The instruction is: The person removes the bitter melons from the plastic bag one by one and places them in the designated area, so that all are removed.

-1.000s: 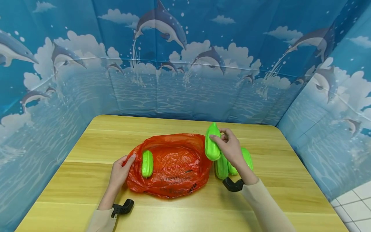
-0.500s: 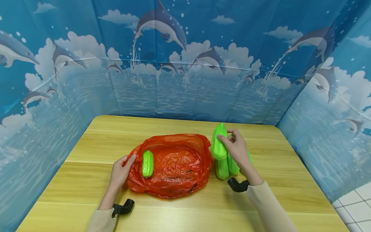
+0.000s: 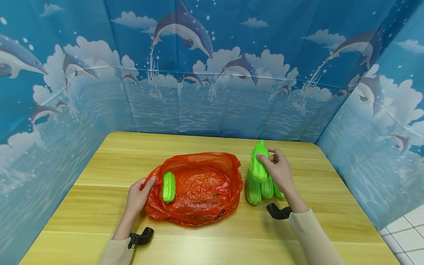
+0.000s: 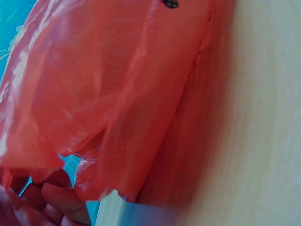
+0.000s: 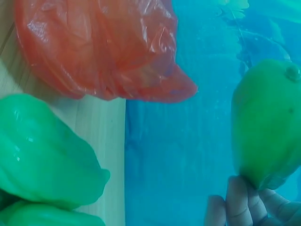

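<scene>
A red plastic bag (image 3: 205, 184) lies spread open on the table, one ridged green fruit (image 3: 169, 187) inside near its left side. My left hand (image 3: 137, 195) pinches the bag's left rim between thumb and fingers; in the left wrist view the curled fingers (image 4: 66, 197) meet the red film. To the right of the bag, my right hand (image 3: 279, 171) grips another ridged green fruit (image 3: 259, 162), its pointed tip up. The right wrist view has this fruit (image 5: 265, 125) raised above the table. Below it, several similar fruits (image 3: 253, 193) lie side by side, partly hidden.
The pale wooden table (image 3: 198, 246) ends at a rounded back edge. Behind and beside it hangs a blue curtain (image 3: 212, 103) printed with dolphins. Black wrist mounts (image 3: 141, 237) sit on both forearms. White tiles (image 3: 405, 235) appear at the lower right.
My right hand has carried its green fruit rightward, from the bag's right rim to above the other fruits. The left hand and the bag have stayed nearly still.
</scene>
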Demonstrator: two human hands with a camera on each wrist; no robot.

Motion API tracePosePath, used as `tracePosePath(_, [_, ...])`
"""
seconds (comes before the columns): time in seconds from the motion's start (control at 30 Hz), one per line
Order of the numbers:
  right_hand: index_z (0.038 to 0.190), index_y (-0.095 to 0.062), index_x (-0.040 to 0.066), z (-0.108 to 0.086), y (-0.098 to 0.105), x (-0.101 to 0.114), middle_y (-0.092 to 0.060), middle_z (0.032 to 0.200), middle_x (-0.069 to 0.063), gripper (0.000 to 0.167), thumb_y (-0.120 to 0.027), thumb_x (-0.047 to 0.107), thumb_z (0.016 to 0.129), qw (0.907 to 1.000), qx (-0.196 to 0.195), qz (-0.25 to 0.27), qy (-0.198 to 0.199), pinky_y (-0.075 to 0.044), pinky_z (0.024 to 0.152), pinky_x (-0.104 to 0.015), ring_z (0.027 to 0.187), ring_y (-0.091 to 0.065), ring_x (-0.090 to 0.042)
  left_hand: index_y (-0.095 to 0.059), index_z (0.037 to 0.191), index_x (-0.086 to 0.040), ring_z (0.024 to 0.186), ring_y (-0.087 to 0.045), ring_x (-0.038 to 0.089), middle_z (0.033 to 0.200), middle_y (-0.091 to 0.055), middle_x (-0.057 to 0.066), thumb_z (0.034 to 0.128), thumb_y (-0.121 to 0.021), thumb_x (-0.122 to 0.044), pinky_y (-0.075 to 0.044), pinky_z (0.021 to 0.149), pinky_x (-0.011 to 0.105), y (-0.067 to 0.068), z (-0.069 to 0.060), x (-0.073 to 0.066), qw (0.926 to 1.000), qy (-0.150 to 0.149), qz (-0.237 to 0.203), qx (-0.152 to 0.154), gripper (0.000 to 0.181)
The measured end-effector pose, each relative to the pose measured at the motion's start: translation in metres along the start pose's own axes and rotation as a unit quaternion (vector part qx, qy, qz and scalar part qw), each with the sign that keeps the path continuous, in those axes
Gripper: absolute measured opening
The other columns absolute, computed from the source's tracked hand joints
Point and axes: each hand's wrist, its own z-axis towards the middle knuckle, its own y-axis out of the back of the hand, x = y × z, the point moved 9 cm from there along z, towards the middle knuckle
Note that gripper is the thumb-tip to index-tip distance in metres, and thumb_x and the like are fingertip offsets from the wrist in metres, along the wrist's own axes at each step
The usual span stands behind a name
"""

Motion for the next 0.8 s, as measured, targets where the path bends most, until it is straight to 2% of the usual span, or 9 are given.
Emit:
tracePosePath(0.27, [0.135, -0.046, 0.007, 0.001, 0.012, -0.007, -0.050, 0.087, -0.010, 0.062, -0.063, 0.045, 0.089, 0.9999, -0.015, 0.001, -0.007, -0.041, 0.057, -0.028, 0.068, -0.046, -0.017, -0.064, 0.104, 0.005, 0.067, -0.059, 0.013, 0.081, -0.064, 0.009, 0.0938, -0.059, -0.040, -0.049, 0.058, 0.025, 0.000, -0.001, -0.001, 1.0000, 0.001, 0.006, -0.003, 0.046])
tracePosePath(0.5, [0.136, -0.046, 0.007, 0.002, 0.025, -0.013, -0.050, 0.086, -0.010, 0.062, -0.063, 0.043, 0.090, 0.9994, -0.035, 0.003, -0.006, -0.040, 0.054, -0.027, 0.065, -0.044, -0.015, -0.064, 0.100, 0.005, 0.065, -0.058, 0.013, 0.079, -0.063, 0.009, 0.0937, -0.059, -0.040, -0.048, 0.057, 0.025, 0.001, 0.000, -0.002, 1.0000, 0.003, 0.006, -0.003, 0.046])
tracePosePath(0.8, [0.139, -0.044, 0.007, 0.001, 0.042, -0.028, -0.046, 0.088, -0.010, 0.065, -0.060, 0.047, 0.090, 0.9978, -0.056, -0.014, -0.032, -0.039, 0.057, -0.031, 0.067, -0.042, -0.017, -0.064, 0.103, 0.005, 0.066, -0.060, 0.013, 0.081, -0.064, 0.010, 0.0940, -0.059, -0.040, -0.049, 0.058, 0.025, 0.001, -0.001, -0.003, 1.0000, 0.001, 0.003, 0.002, 0.046])
